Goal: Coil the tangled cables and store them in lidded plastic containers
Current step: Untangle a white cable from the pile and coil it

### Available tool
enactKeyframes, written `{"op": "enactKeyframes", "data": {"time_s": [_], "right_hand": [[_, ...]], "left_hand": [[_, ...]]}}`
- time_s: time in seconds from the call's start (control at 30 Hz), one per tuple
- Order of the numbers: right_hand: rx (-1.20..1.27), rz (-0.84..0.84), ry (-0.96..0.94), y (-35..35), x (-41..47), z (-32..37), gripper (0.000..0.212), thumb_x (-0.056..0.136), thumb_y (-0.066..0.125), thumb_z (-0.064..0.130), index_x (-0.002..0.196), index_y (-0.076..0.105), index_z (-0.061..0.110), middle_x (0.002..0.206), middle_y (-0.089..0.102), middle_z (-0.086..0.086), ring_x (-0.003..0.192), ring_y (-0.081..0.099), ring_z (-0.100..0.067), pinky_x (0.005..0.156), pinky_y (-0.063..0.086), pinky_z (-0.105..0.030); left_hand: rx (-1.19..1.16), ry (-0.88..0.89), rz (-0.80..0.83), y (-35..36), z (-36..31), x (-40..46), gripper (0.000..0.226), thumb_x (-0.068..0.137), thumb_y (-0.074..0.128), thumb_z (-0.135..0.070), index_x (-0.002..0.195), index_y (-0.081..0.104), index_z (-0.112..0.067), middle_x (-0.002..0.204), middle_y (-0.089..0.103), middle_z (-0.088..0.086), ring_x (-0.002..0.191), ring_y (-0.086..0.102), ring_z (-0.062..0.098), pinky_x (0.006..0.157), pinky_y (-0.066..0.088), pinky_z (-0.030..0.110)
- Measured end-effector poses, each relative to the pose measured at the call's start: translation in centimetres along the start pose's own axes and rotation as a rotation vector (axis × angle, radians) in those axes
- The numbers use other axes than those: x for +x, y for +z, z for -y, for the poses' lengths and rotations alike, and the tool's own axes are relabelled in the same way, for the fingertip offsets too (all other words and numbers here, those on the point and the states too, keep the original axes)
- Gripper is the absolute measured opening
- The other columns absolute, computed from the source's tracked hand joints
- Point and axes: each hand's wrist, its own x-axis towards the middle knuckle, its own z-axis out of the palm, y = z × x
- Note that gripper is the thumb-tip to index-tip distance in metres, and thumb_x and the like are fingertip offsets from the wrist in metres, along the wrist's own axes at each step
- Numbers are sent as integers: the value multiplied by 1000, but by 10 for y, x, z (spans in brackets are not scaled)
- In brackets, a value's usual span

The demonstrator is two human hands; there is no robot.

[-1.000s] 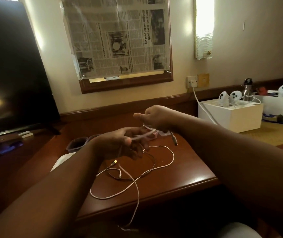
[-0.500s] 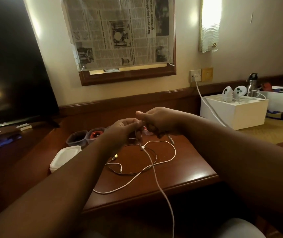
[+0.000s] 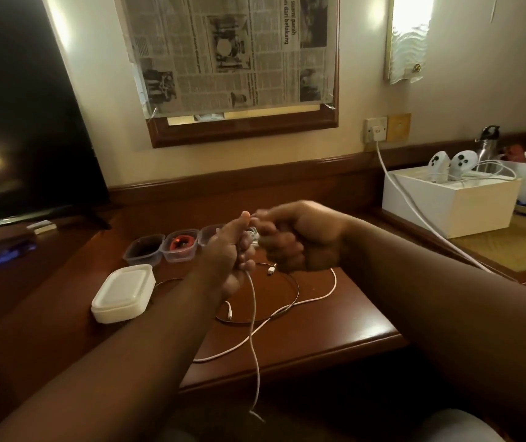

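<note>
Now our hands have closed together above the desk (image 3: 335,317): the left hand (image 3: 226,250) grips the white cable (image 3: 253,314), and the right hand (image 3: 290,239) curls around its gathered loops, where a second ago they were apart. We judge the coiling is underway, with a long tail hanging toward six o'clock. Another white cable (image 3: 316,298) and a dark cable (image 3: 292,306) lie below. Open containers (image 3: 163,248) wait at ten o'clock, a lidded container (image 3: 123,291) at nine.
</note>
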Motion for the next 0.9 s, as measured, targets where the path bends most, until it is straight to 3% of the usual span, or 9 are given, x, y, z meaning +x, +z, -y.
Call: {"op": "enactKeyframes", "data": {"time_s": [0.13,0.17,0.23,0.33,0.43,0.53,0.63,0.77,0.9], "right_hand": [[168,-265,-422,6,16,9,34,107,34,28,95,60,9,79,63,-4,76,65,-18,77,55,-31],[55,-379,-526,3,20,8,31,107,37,24,100,62,7,85,67,-5,84,68,-18,84,56,-32],[-516,-636,-612,-6,23,4,23,105,43,17,104,64,7,91,69,0,88,69,-9,81,55,-23],[-1410,-726,-338,-24,26,-7,14,100,52,13,107,62,19,98,62,8,81,61,-7,62,42,-13],[-1545,-678,-11,-35,30,-18,11,102,45,15,102,55,17,85,51,4,75,52,-13,52,28,-19],[-1327,-563,132,-38,36,-25,23,104,43,23,110,60,10,77,43,5,69,45,-13,53,27,-18],[-505,-346,181,-38,31,-21,60,102,27,53,67,58,17,53,38,3,44,29,-13,42,23,-22],[143,-87,-76,-35,32,-21,52,99,27,46,62,48,17,51,32,4,40,26,-10,40,20,-23],[467,-180,-408,-25,37,-17,49,99,28,50,71,48,14,60,35,2,51,33,-13,50,30,-27]], "left_hand": [[-6,-47,39,22,17,-14,22,83,64,-37,83,58,-16,62,46,-2,47,32,6,45,21,21],[32,-43,45,26,18,-17,18,88,61,-34,86,63,-16,62,48,-2,48,34,7,47,22,23],[206,-8,49,26,18,-22,16,95,57,-28,89,72,-25,62,50,-1,48,37,9,50,26,25],[671,112,63,13,12,-19,13,100,55,-22,95,67,-25,67,54,-3,48,47,3,48,36,18],[985,321,34,-4,5,-8,6,95,63,-21,97,68,-19,72,63,-8,57,57,-8,52,42,8],[973,384,4,-12,-2,2,6,89,71,-21,93,73,-17,79,69,-8,72,64,-6,62,49,9],[666,252,-21,-11,-1,6,14,81,73,-27,91,74,-18,76,68,-4,63,62,9,57,50,22],[155,49,-89,2,7,8,16,91,62,-29,88,71,-17,64,51,0,49,38,9,46,29,24],[55,-77,-51,19,16,3,15,98,52,-23,87,60,-15,64,50,-1,50,38,8,47,28,21]]}}
